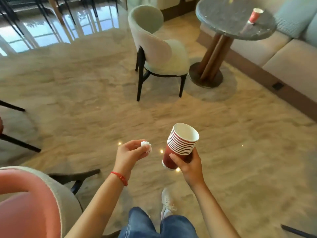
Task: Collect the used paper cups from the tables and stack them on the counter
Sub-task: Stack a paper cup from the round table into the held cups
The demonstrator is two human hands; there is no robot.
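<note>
A stack of red paper cups (180, 145) is sitting in the person's right hand (189, 164), out in front of the body and above the floor. The cups are nested one inside the other, and the white rims are making a row of rings near the top. The stack is leaning, with its open mouth pointing up and away from the person. The right fingers and thumb are curling around the lower red part of the stack and gripping it. The left hand (131, 152) is staying just beside the stack, not touching it. Its fingers are pinching a small crumpled white tissue (146, 146) at the fingertips. A thin red bracelet (120, 177) is sitting on the left wrist. One more red paper cup (255, 14) is standing upright on a round grey table (228, 19), far off at the upper right, and it is well apart from the stack. A pale green chair (157, 47) with dark legs is standing just beside that table, with its back facing the person. A long beige sofa (281, 54) is running along behind the table. A pink and grey chair (30, 203) is showing at the lower left, close to the left arm. The person's blue jeans (154, 224) and one white shoe (167, 203) are showing at the bottom, on the shiny beige floor (77, 91).
</note>
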